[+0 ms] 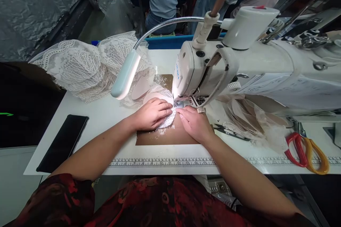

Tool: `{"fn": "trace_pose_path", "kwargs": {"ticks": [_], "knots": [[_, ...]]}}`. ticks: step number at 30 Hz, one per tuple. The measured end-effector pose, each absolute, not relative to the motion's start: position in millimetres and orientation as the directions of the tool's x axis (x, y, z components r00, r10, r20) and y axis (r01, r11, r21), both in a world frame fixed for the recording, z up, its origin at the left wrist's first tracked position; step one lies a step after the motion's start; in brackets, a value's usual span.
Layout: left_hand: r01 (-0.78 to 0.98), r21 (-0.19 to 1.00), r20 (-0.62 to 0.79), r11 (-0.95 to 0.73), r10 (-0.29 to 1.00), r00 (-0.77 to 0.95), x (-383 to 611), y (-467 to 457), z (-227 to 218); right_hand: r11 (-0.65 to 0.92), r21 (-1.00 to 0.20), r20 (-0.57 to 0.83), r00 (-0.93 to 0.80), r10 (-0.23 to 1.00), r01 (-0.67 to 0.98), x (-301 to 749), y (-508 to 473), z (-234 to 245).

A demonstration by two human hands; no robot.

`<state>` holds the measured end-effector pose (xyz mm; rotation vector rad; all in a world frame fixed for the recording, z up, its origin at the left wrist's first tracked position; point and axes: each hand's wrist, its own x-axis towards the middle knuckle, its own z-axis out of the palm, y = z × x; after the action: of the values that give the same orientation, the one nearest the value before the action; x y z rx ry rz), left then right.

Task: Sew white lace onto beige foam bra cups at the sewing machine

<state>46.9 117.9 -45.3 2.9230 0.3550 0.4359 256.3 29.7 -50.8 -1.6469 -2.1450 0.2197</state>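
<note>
My left hand (153, 114) lies flat on a white lace cup piece (167, 122), fingers stretched toward the needle area of the sewing machine (188, 69). On the other side of the presser foot, my right hand (195, 123) rests palm down, its fingers extended and the fingertips at the lace's right edge. Under both hands is a brown sheet (157, 139) taped on the white table. The lace passes beneath the machine head, where the needle is too small to make out. Behind my left hand sit pale cup pieces (140, 88).
Stacked lace cups (77, 64) stand back left, below a lit gooseneck lamp (126, 74). A black phone (64, 142) lies left. Right are thread snips (231, 133), beige pieces (245, 117) and red-and-yellow scissors (306, 154). A ruler strip (165, 163) runs along the front edge. People are beyond.
</note>
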Motion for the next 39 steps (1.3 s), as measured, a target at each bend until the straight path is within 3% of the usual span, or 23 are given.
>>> {"fn": "trace_pose_path", "kwargs": {"ticks": [14,31,39], "knots": [[0.134,0.16,0.159,-0.978,0.16,0.974,45.9,128.9,-39.1,0.339,-0.294,0.165,-0.302,0.939,0.894,254.7,28.7,-50.4],[0.239,0.143,0.229,-0.96,0.267,0.936,53.8,117.4,-41.8,0.274,-0.19,0.156,-0.247,0.956,0.943,250.3,28.7,-51.9],[0.249,0.125,0.214,-0.96,0.272,0.938,51.8,119.7,-43.1,0.32,-0.224,0.188,-0.282,0.941,0.92,257.4,25.9,-55.9]]}}
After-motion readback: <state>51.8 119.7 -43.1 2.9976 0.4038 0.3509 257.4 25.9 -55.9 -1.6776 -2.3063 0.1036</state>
